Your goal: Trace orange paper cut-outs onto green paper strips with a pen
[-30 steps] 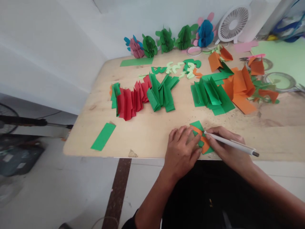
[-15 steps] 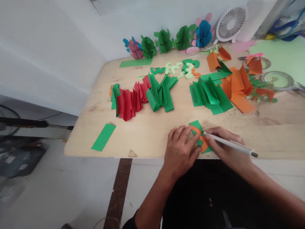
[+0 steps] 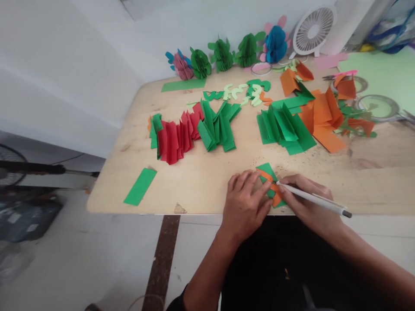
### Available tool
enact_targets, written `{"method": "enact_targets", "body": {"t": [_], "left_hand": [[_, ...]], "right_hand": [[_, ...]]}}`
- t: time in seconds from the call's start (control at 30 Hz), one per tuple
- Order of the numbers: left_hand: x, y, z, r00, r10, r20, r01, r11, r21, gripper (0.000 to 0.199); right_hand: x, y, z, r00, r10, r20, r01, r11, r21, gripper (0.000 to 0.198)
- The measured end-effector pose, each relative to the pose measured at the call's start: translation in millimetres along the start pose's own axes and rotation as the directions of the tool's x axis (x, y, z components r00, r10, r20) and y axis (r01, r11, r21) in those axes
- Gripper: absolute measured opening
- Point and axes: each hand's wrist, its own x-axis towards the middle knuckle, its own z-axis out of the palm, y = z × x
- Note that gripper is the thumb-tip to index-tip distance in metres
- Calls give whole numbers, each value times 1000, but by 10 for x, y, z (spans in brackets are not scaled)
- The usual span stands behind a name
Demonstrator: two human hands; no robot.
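Note:
At the table's front edge lies a green paper piece with an orange paper cutout on top. My left hand lies flat with its fingers out, pressing the cutout and the green paper; it hides part of both. In my right hand is a white pen, gripped between thumb and fingers. Its tip touches near the middle of the cutout's edge; I cannot make out a drawn line.
Folded red and green paper strips lie behind my hands, with orange folded paper to the right. A loose green strip is at left. Tape rolls, paper figures and a white fan stand at the back.
The pen tip has moved slightly down along the orange cutout's edge. My left hand holds its place.

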Motion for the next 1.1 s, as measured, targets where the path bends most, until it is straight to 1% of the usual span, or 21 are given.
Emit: {"method": "enact_targets", "body": {"t": [0.23,0.33,0.4,0.5,0.57,0.6,0.67,0.83,1.1], "left_hand": [[2,-3,5,1000,3,-1,-3,1000,2,32],[5,1,0,1000,0,3,0,1000,-4,32],[7,3,-3,1000,0,1,0,1000,-4,32],[5,4,-3,1000,-2,2,2,1000,-5,32],[3,4,-1,1000,-4,7,4,1000,-6,32],[1,3,0,1000,-4,7,4,1000,-6,32],[0,3,1,1000,-3,7,3,1000,-5,33],[2,5,-3,1000,-1,8,1,1000,-4,32],[5,4,-7,1000,-4,13,5,1000,-8,31]], "right_hand": [[-12,-38,-13,999,30,24,-30,999,19,8],[2,-35,-26,997,62,53,-64,997,52,9],[31,-23,-44,990,105,94,-113,990,83,10],[107,10,-75,966,170,197,-197,972,127,12],[162,38,-91,948,179,262,-228,959,169,15],[186,49,-96,945,179,274,-235,953,189,15],[216,61,-103,945,177,275,-238,948,211,16],[196,35,-118,948,184,259,-241,949,206,14],[104,10,-139,962,179,207,-212,966,148,14]]}}
